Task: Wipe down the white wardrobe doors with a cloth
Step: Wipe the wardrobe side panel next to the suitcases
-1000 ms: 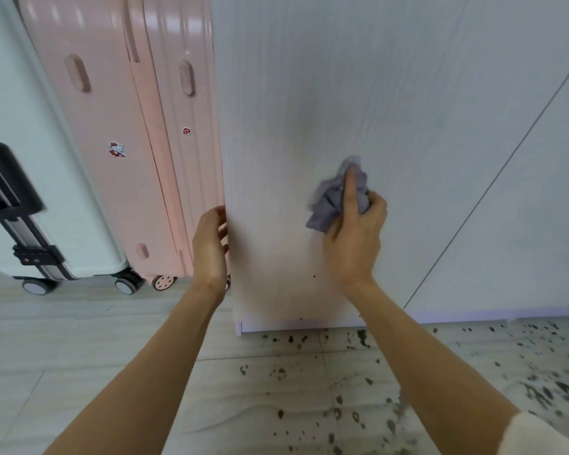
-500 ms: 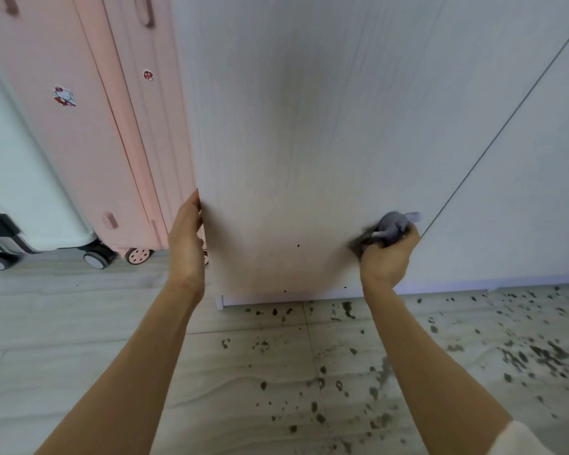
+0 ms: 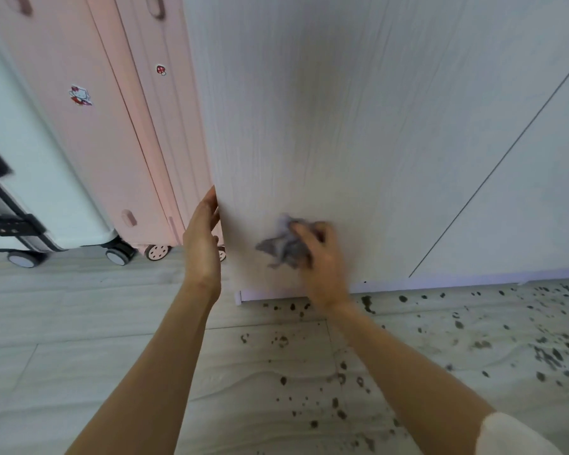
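A white wardrobe door [image 3: 326, 119] with faint wood grain fills the middle of the view. My right hand [image 3: 322, 257] presses a crumpled grey cloth [image 3: 284, 246] against the door's lower part, near the bottom edge; hand and cloth are blurred. My left hand [image 3: 202, 244] grips the door's left edge low down, fingers curled around it. A second white door [image 3: 523, 198] lies to the right, past a thin dark gap.
A pink suitcase [image 3: 112, 126] with stickers stands left of the door, and a white suitcase [image 3: 30, 192] with black trim beside it, both on wheels. The pale tiled floor [image 3: 96, 339] has many dark specks below the wardrobe and to the right.
My right hand with the cloth has swept left along the door's lower part, from near the gap on the right toward the middle. My left hand stays on the door's edge.
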A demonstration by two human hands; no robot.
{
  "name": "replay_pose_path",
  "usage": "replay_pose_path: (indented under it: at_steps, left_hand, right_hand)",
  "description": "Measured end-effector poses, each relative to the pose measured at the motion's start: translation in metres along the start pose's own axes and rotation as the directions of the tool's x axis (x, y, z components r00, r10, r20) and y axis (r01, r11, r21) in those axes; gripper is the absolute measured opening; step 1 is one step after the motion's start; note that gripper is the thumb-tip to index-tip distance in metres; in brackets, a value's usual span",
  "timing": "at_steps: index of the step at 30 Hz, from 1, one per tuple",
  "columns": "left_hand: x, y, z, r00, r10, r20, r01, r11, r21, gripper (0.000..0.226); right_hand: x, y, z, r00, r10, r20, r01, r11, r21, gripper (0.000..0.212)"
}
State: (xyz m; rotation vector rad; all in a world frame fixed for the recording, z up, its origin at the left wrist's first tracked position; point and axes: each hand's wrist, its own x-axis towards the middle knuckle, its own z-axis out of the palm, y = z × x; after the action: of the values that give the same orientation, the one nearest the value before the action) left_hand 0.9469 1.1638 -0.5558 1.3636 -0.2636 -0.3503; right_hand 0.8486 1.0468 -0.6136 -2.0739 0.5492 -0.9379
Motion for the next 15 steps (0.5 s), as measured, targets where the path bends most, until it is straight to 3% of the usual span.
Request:
replay_pose_path:
  at_steps: [2, 3, 5, 6, 7, 12, 15]
  left_hand:
    - [-0.001, -0.005, 0.004, 1.000, 0.009, -0.021, -0.010, 0.999, -0.051, 0.033]
    - [0.000, -0.007, 0.006, 0.999, 0.018, -0.033, -0.020, 0.997, -0.069, 0.034]
    - [0.000, -0.010, 0.009, 0.998, 0.035, -0.054, -0.040, 0.995, -0.096, 0.036]
    - [0.000, -0.011, 0.009, 0.997, 0.040, -0.065, -0.047, 0.993, -0.106, 0.037]
    - [-0.001, -0.012, 0.009, 0.997, 0.044, -0.067, -0.051, 0.993, -0.108, 0.038]
    - [-0.002, -0.011, 0.005, 0.999, 0.035, -0.027, -0.037, 0.994, -0.098, 0.038]
    - [-0.001, -0.011, -0.002, 1.000, 0.026, 0.006, -0.026, 0.997, -0.077, 0.035]
  right_hand:
    - [0.005, 0.011, -0.041, 0.968, 0.166, -0.186, -0.164, 0.986, 0.025, 0.023]
    - [0.008, 0.025, -0.058, 0.918, 0.272, -0.288, -0.274, 0.961, 0.036, 0.030]
    - [0.016, 0.047, -0.086, 0.712, 0.481, -0.512, -0.485, 0.864, 0.138, 0.037]
    - [0.021, 0.056, -0.092, 0.591, 0.569, -0.572, -0.543, 0.805, 0.239, 0.040]
    - [0.026, 0.061, -0.098, 0.525, 0.609, -0.595, -0.576, 0.769, 0.278, 0.041]
    - [0.033, 0.046, -0.053, 0.518, 0.677, -0.523, -0.678, 0.697, 0.231, 0.055]
    - [0.014, 0.009, 0.002, 0.539, 0.795, -0.278, -0.754, 0.603, 0.262, 0.056]
